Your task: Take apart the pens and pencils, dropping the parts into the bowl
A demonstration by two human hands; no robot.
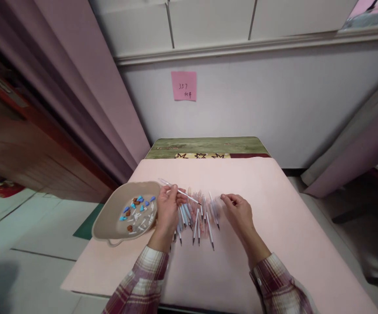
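Observation:
My left hand (168, 205) is closed, pinching a slim white pen (189, 197) with a dark tip. The pen slants down to the right above a loose pile of similar pens (195, 224), some white, some bluish or pinkish, many with dark tips toward me. Just right of the pile is my right hand (239, 211), thumb and fingertips pressed together. Whether anything small sits in that pinch I cannot make out. Beside my left hand stands a beige basin (107, 224) containing small blue, brown and white pieces.
A pale pink cover (241, 279) lies over the table, whose green wood-patterned far end (205, 144) meets the wall. On the wall is a pink sticky note (184, 86). Curtains (110, 87) hang at both sides, with a brown wooden door (45, 144) at left.

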